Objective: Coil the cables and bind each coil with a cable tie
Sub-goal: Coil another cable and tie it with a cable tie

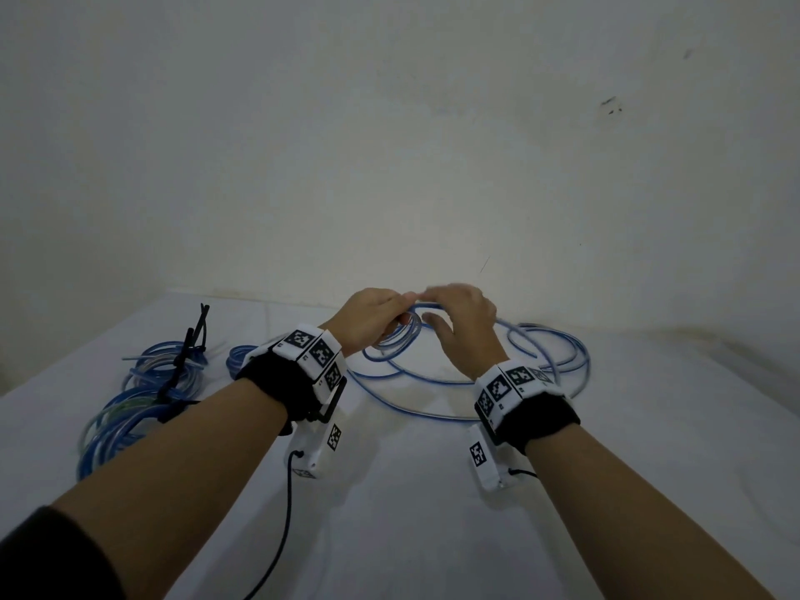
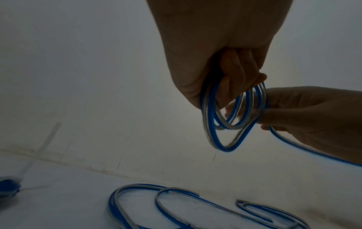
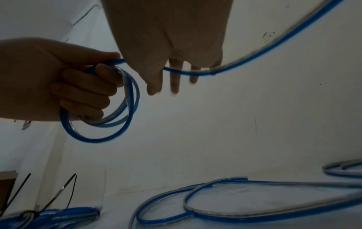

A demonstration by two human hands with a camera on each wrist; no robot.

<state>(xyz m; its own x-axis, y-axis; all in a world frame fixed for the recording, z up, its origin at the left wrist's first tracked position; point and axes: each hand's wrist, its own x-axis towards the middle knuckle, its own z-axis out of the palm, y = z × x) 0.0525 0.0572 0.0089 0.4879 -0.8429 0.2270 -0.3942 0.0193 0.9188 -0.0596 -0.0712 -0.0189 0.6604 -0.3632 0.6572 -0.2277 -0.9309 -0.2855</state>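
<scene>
A blue-and-clear cable lies in wide loose loops point(image 1: 580, 357) on the white table point(image 1: 411, 491). My left hand point(image 1: 368, 318) is raised above the table's far side and grips a small coil point(image 1: 400, 335) of that cable. The left wrist view shows the fingers curled through the coil point(image 2: 210, 124). My right hand point(image 1: 467, 326) is close beside it, with the free run of cable point(image 3: 195, 72) passing between its thumb and fingers. From there the cable trails down to the loops point(image 3: 254, 182) on the table.
Two bound blue coils point(image 1: 160, 365) point(image 1: 112, 430) lie at the left with black cable ties point(image 1: 190, 344) sticking up from them. A third blue bundle sits partly hidden behind my left wrist. A pale wall rises just behind the table's far edge.
</scene>
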